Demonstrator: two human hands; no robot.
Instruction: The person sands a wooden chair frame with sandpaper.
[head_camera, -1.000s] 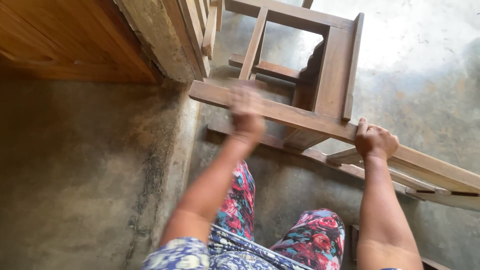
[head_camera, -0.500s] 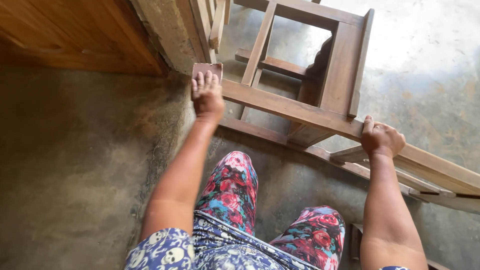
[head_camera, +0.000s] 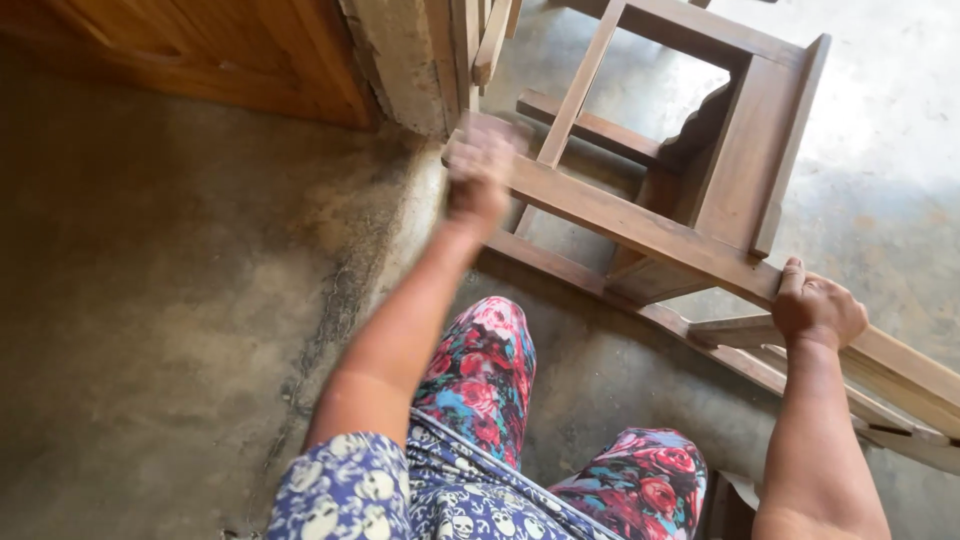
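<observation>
Wooden chair frame (head_camera: 640, 225): right hand (head_camera: 815, 310) clamped on rail, left hand (head_camera: 480, 175) blurred, grip unclear.

- No packages, labels, signs or screens show anywhere in this view.

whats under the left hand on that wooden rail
The left hand lies blurred on the end of the wooden rail. A brownish sheet edge peeks out beyond the fingers; the rest is covered.
</observation>
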